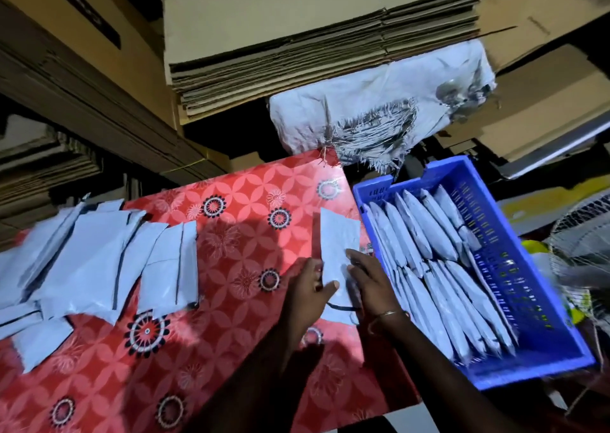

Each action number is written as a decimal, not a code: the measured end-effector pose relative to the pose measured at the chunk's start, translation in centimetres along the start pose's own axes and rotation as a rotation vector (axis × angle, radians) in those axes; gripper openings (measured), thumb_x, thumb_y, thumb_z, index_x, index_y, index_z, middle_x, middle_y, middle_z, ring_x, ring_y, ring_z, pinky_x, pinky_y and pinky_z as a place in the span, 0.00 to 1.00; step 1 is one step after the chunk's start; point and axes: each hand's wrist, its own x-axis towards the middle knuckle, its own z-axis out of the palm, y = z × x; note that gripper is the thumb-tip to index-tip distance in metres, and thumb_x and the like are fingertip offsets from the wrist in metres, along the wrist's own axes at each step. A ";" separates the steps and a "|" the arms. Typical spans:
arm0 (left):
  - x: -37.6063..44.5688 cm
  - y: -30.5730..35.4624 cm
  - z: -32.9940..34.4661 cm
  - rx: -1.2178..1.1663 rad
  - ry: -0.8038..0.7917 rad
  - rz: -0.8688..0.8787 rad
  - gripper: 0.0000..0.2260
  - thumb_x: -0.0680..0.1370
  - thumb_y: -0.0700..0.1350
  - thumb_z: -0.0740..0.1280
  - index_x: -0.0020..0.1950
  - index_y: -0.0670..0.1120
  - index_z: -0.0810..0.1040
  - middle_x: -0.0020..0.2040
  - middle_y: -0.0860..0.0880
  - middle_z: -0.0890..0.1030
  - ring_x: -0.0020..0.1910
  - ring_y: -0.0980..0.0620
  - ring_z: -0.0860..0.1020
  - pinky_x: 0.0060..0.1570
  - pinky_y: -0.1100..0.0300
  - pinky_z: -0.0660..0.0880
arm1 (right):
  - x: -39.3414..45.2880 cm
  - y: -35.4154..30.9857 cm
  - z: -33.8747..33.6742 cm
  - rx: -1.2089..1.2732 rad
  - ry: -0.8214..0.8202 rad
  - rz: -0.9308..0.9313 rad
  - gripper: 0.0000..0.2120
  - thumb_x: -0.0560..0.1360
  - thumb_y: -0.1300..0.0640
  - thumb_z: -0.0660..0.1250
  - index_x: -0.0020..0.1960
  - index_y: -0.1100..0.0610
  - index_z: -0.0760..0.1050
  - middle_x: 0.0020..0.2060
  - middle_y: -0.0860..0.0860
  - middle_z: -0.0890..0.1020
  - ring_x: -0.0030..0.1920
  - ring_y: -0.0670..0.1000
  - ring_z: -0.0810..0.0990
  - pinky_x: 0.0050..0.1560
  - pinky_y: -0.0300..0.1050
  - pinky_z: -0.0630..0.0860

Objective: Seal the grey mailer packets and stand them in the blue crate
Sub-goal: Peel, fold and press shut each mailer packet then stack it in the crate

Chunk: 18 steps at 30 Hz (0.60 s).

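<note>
Grey packet (pixel 338 251) flat on the red surface (pixel 237 234), just beside the blue crate (pixel 528 371). Left hand (pixel 308 295) pinching its edge, thumb on top; right hand (pixel 371 280) pressing, fingers straight. Risk: flap sealed crooked if packet slides; could snag crate's rim.

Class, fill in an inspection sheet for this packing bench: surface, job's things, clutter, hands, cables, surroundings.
Surface: table under a red flowered cover.
Job's things: one grey packet under both hands; unsealed packets heaped at left; blue crate at right, holding standing packets.
Clutter: nothing seen.
Hands: left hand grips the packet's edge; right hand rests on it.
Cables: nothing seen.
Surroundings: flattened cardboard stacks, a torn sack, a fan grille.
</note>
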 end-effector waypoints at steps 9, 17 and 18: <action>3.2 8.0 10.8 -0.115 -0.097 0.042 0.17 0.70 0.47 0.74 0.56 0.52 0.74 0.39 0.58 0.76 0.34 0.59 0.75 0.43 0.53 0.78 | 5.9 -0.8 -10.0 0.047 0.049 0.075 0.17 0.80 0.66 0.59 0.67 0.61 0.76 0.65 0.60 0.77 0.53 0.48 0.81 0.45 0.24 0.70; 7.0 9.3 14.6 0.157 0.004 -0.032 0.15 0.73 0.49 0.62 0.58 0.48 0.76 0.47 0.46 0.83 0.50 0.40 0.82 0.48 0.47 0.77 | 12.2 1.8 -10.7 0.013 -0.015 0.172 0.18 0.81 0.71 0.56 0.68 0.65 0.74 0.61 0.67 0.78 0.57 0.56 0.77 0.47 0.30 0.75; 7.3 9.4 14.6 0.189 0.035 -0.021 0.14 0.73 0.48 0.59 0.55 0.46 0.77 0.47 0.43 0.83 0.50 0.39 0.80 0.47 0.47 0.75 | 12.8 2.5 -10.4 -0.009 -0.037 0.180 0.18 0.81 0.71 0.56 0.68 0.65 0.74 0.62 0.62 0.79 0.57 0.52 0.77 0.48 0.25 0.72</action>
